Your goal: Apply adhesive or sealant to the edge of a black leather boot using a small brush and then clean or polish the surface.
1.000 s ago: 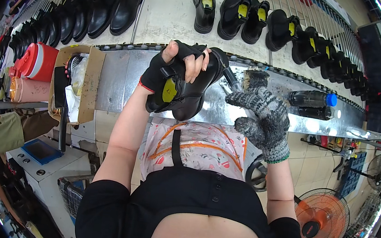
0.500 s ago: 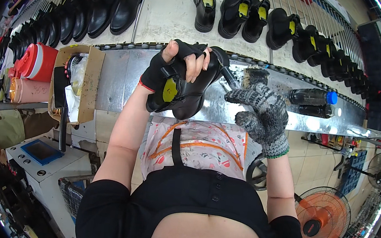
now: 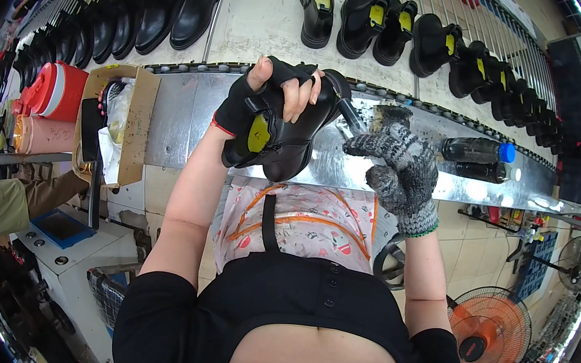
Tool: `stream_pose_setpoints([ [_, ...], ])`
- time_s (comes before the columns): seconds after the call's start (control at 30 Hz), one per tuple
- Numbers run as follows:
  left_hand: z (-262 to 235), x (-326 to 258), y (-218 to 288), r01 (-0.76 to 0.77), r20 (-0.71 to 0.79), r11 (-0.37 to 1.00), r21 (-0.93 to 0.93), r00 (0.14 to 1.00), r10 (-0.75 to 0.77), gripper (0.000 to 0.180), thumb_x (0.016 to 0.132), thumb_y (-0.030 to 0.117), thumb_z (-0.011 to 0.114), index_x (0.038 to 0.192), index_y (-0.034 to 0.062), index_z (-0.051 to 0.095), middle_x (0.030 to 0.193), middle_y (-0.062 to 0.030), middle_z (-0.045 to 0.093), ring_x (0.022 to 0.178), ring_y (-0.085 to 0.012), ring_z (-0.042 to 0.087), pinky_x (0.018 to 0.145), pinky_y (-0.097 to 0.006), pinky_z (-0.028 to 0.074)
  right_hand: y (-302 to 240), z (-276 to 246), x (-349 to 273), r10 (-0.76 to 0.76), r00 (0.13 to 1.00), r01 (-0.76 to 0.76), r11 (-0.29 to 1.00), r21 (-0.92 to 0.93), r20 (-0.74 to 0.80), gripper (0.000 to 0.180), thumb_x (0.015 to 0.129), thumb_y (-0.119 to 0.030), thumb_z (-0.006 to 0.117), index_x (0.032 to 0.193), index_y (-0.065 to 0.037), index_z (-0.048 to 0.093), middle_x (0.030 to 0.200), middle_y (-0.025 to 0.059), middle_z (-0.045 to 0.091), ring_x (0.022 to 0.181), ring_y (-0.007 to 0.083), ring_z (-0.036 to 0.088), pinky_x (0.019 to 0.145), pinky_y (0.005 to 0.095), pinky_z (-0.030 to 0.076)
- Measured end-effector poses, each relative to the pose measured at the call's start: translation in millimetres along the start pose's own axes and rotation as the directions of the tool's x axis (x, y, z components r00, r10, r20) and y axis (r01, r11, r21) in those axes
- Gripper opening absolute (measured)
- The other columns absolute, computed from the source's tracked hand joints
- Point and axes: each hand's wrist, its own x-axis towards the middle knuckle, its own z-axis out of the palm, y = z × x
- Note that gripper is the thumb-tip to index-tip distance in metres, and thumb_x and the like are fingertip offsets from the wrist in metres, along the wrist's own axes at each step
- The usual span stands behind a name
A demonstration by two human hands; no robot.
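Note:
A black ankle boot with a yellow insole is tilted above the metal bench. My left hand, in a black fingerless glove, grips it with the fingers wrapped over its upper. The knitted grey glove on my right hand hides most of what its fingers pinch. From them a slim brush-like tool, with a dark tip and a pale shaft, reaches toward the boot's far end. Its tip meets or nearly meets the boot's edge there. A small dark-stained block or pot sits on the bench just beyond my right hand.
Black boots line a slatted conveyor behind the metal bench. Two dark bottles, one blue-capped, lie on the right. To the left are a cardboard box, a red jug and another person's arm. An orange fan stands low right.
The boots on the conveyor have shifted slightly right. My right hand's lower fingers have moved a little, while the held boot stays nearly still. The other person's arm now reaches toward the box.

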Motion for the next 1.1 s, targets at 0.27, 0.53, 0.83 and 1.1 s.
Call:
stream_pose_setpoints([
  [0.27, -32.3, -5.3, -3.7, -0.043, -0.025, 0.988, -0.149, 0.999, 0.039, 0.078, 0.091, 0.065, 0.022, 0.048, 0.0061, 0.046, 0.053, -0.006, 0.046, 0.078, -0.0218, 0.042, 0.093, -0.033, 0.03, 13.6, 29.8, 6.5, -0.069, 0.995, 0.071, 0.997, 0.035, -0.066, 0.034, 0.084, -0.035, 0.046, 0.091, -0.014, 0.072, 0.09, 0.0031, 0.069, 0.08, 0.0225, 0.063, 0.072, 0.033, 0.049],
  [0.53, -78.3, -16.3, -9.8, -0.138, -0.202, 0.948, -0.287, 0.976, 0.081, 0.075, 0.093, 0.063, 0.022, 0.047, 0.0085, 0.045, 0.053, -0.0046, 0.044, 0.078, -0.021, 0.043, 0.098, -0.033, 0.028, 31.7, 87.1, 15.7, -0.123, 0.98, 0.121, 0.992, -0.019, -0.16, 0.03, 0.082, -0.03, 0.045, 0.089, -0.019, 0.071, 0.082, 0.0041, 0.064, 0.073, 0.0237, 0.057, 0.065, 0.0358, 0.045],
  [0.83, -109.7, -27.5, -16.4, -0.214, -0.252, 0.898, -0.385, 0.96, 0.121, 0.073, 0.093, 0.063, 0.019, 0.052, 0.0094, 0.048, 0.058, -0.0034, 0.047, 0.082, -0.0195, 0.045, 0.102, -0.034, 0.027, 38.5, 123.4, 10.7, 0.041, 0.995, -0.016, 0.961, 0.278, -0.087, 0.051, 0.093, -0.04, 0.032, 0.083, -0.009, 0.072, 0.08, 0.0083, 0.066, 0.073, 0.0255, 0.059, 0.067, 0.0347, 0.046],
  [1.1, -118.6, -31.6, -18.8, -0.219, -0.269, 0.891, -0.398, 0.956, 0.115, 0.072, 0.093, 0.064, 0.021, 0.058, 0.0082, 0.052, 0.062, -0.0044, 0.049, 0.084, -0.0201, 0.046, 0.103, -0.035, 0.029, 50.1, 118.2, -0.8, 0.085, 0.996, -0.091, 0.887, 0.452, 0.034, 0.044, 0.092, -0.032, 0.036, 0.076, -0.008, 0.069, 0.078, 0.0078, 0.067, 0.074, 0.0241, 0.063, 0.069, 0.0347, 0.048],
])
